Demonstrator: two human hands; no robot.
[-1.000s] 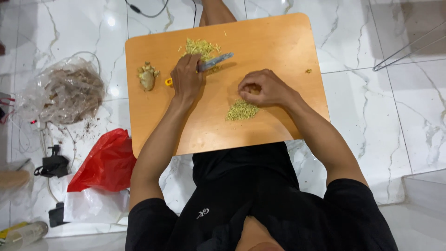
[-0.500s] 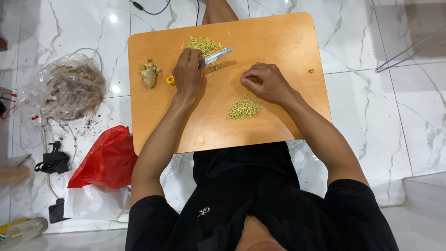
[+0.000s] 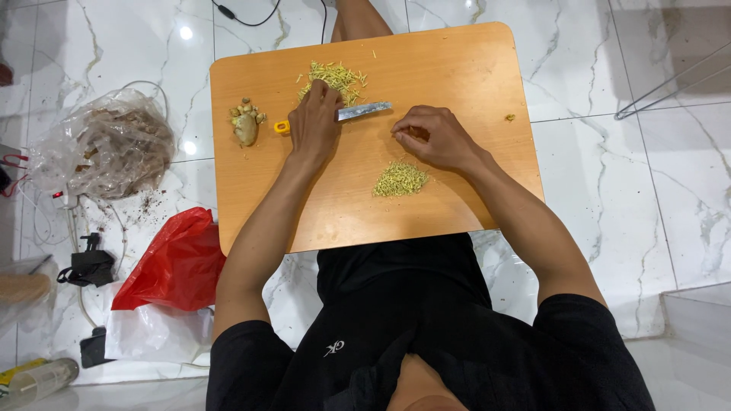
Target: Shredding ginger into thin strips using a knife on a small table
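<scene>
Here, knife [image 3: 364, 111] under left hand [image 3: 315, 122].

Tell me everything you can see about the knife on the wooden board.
The knife has a yellow handle, showing only as a small end beyond the left hand, and a grey metal blade. It lies nearly flat across the wooden board, blade pointing right, just below the pile of thin yellow-green strips. The left hand covers its middle.

Looks like a home floor setup, not a proper kitchen; white marble-look floor tiles [image 3: 609, 152], low wooden table [image 3: 457, 61] used as a chopping surface; plastic bags [image 3: 175, 266], power strip and cables [image 3: 65, 209] lying around beside it.
</scene>
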